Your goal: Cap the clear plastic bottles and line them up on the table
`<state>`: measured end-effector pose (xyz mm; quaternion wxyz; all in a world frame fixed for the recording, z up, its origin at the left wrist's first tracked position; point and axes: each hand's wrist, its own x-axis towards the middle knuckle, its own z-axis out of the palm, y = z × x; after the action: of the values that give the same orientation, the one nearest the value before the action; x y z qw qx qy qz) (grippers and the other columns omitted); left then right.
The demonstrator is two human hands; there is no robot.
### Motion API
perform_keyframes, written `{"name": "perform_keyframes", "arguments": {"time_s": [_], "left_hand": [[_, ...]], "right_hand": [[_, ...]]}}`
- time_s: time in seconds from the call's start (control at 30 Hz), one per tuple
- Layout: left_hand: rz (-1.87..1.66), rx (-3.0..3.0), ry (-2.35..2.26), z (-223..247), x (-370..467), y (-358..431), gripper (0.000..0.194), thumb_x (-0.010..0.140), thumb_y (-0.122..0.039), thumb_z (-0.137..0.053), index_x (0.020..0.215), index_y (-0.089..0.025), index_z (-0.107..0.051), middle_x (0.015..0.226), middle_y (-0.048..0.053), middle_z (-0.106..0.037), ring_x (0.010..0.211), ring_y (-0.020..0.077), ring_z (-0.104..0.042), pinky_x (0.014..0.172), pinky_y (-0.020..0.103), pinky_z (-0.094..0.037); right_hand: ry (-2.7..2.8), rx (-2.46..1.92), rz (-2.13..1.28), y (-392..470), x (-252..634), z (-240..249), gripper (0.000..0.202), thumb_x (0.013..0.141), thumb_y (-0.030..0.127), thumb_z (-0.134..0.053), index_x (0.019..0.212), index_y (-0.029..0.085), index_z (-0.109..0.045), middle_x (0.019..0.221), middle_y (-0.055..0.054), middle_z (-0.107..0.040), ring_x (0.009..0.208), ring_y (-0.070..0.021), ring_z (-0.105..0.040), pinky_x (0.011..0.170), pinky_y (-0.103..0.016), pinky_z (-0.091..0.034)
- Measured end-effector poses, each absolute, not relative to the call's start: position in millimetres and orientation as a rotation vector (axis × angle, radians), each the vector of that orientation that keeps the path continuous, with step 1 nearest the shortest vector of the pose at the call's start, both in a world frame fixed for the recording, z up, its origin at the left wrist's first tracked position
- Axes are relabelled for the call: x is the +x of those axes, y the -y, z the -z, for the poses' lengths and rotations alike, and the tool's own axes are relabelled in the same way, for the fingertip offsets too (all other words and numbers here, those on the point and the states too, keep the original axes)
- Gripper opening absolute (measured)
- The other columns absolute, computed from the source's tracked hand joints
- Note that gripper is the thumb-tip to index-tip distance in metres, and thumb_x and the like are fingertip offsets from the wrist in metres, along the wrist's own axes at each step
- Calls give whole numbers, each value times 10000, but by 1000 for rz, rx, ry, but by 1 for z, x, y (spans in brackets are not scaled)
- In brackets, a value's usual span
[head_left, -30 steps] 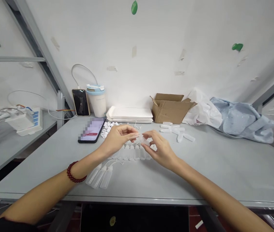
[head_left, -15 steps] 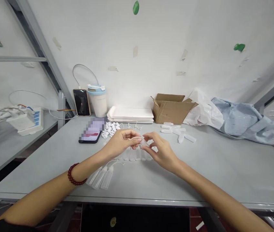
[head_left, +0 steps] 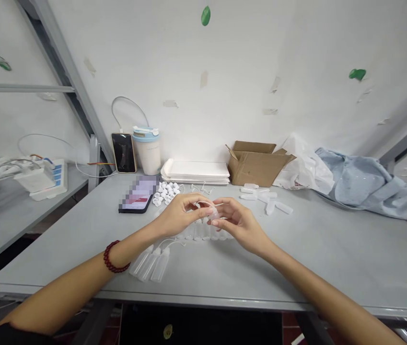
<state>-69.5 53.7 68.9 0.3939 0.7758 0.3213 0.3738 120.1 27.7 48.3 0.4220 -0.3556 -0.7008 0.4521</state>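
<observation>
A small translucent plastic bottle [head_left: 213,211] is held over the table between my two hands, mostly covered by fingers. My left hand [head_left: 181,211] pinches its upper end, where a thin white tube arches over the fingers. My right hand [head_left: 241,223] has thumb and fingers closed around the bottle from the right. Beneath the hands, a row of similar clear bottles [head_left: 199,232] lies on the table, partly hidden. Several bottles with thin tube spouts [head_left: 160,266] lie side by side nearer the front edge. A heap of white caps [head_left: 167,190] sits behind my left hand.
Loose bottles [head_left: 271,203] lie at right, before an open cardboard box [head_left: 253,165]. White trays [head_left: 196,171] are stacked at the wall. A phone [head_left: 139,194], a cup [head_left: 147,151] and a plugged-in device [head_left: 124,152] stand left; a plastic bag [head_left: 306,165] and blue cloth [head_left: 365,182] right.
My right hand's fingers have shifted and straightened a little around the bottle, and the tube now arches more visibly. The whole view has moved slightly.
</observation>
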Motion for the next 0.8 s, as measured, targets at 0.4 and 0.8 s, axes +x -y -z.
{"name": "perform_keyframes", "arguments": {"time_s": [0.4,0.8], "left_hand": [[-1092,2033,-1164,-65,-66,-51,252,776,-360,-645,940,-174,-602,883,36,-643,797,172,-595,681,283,-475],[-1210,3094,-621,-62,-72,-46,430,828,-309,-610,1208,-154,-482,1126,153,-555,1059,275,-505,877,443,-462]], "right_hand": [[1595,-966,-1209,-27,116,-42,452,694,343,-723,1084,188,-553,676,37,-569,597,-117,-587,582,-289,-514],[1612,-1103,-1086,-26,115,-37,424,690,478,-697,960,208,-513,823,26,-538,431,-76,-562,408,-225,-436]]}}
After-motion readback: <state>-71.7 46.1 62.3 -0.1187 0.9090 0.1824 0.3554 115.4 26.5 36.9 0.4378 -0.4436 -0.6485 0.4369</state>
